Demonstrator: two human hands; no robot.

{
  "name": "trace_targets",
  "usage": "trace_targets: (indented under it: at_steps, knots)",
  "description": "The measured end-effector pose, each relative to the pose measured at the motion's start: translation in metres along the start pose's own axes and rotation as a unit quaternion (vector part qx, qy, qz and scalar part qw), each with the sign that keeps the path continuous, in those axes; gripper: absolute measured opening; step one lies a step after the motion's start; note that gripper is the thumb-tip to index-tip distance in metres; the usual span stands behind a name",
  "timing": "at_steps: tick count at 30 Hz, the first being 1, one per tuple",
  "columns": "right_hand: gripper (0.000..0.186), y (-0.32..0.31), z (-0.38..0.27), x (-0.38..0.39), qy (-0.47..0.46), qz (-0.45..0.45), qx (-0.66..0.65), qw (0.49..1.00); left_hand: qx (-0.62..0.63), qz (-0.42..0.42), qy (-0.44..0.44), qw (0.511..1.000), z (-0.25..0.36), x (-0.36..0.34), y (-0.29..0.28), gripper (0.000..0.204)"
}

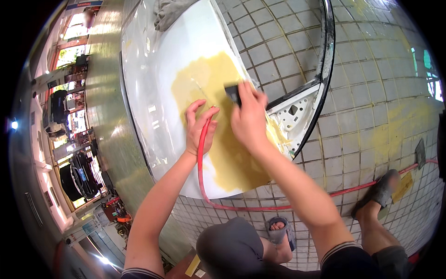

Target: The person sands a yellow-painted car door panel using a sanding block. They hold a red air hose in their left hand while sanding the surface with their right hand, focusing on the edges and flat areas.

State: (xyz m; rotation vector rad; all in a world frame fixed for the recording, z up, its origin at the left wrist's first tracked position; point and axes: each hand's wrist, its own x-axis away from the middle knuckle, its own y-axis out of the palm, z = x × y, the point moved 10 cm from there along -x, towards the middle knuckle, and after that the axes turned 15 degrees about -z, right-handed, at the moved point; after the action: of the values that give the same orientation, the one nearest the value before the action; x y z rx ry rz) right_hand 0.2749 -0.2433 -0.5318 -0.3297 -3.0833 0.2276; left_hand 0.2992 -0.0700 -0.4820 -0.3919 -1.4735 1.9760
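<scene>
Grey tile floor point(367, 88): spreads along the right side and under the lower edge of the work, its square joints curving toward the rim, with yellow smears and dust over many tiles.
Greenish floor point(109, 139): smooth and shiny, it runs down the left, catching light from the openings beyond.
Far side of the room: bright doorways and windows line the left rim, with dark shapes point(81, 174) before them that are probably parked vehicles, though the bend of the view makes them hard to read.
White door panel point(162, 56): lies before the person, between the two floors, glossy along its left side; tiles show through its window frame point(329, 46), edged in black, and a pale triangular corner point(292, 114) is pierced with holes.
Yellow patch point(209, 69): matt, uneven at its borders, covering the panel's middle and lower right, deeper in tone below the hands.
Red hose point(201, 158): rises over the panel's lower edge to the left hand, its other stretch crossing the tiles under the right forearm.
Right hand point(249, 111): fingers closed round a block, above the patch, near the panel's right edge.
Left hand point(200, 125): bent fingers pinch the hose near its end, over the patch's left border.
Grey cloth point(169, 14): crumpled on the panel's top end.
Dark block point(232, 94): blurred, in the right fingers.
</scene>
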Motion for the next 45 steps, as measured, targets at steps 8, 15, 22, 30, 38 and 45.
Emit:
trace_targets:
  at_steps: [8, 15, 22, 30, 38, 45]
  knots:
    - [0.065, -0.004, 0.016, -0.014, 0.026, -0.088, -0.056, 0.994, -0.007, -0.014, 0.027, 1.000, 0.010, -0.004, -0.004, 0.039]
    - [0.061, 0.004, 0.009, -0.055, 0.018, -0.050, -0.070, 0.996, -0.011, -0.017, 0.048, 0.999, 0.018, -0.011, -0.001, 0.040]
    - [0.066, -0.006, 0.018, -0.017, 0.094, -0.206, -0.121, 0.966, -0.011, -0.017, 0.018, 1.000, 0.002, 0.005, -0.007, 0.029]
    - [0.067, 0.002, -0.010, 0.006, -0.059, 0.016, 0.097, 0.993, 0.005, -0.005, 0.038, 0.999, 0.013, -0.006, -0.005, 0.031]
    - [0.053, 0.003, 0.008, -0.060, 0.042, -0.076, -0.076, 0.993, -0.008, -0.018, 0.038, 0.999, 0.011, -0.008, -0.005, 0.030]
    - [0.079, -0.033, 0.026, 0.108, 0.048, -0.072, 0.061, 0.994, 0.016, -0.019, 0.036, 0.999, 0.008, -0.003, 0.011, 0.034]
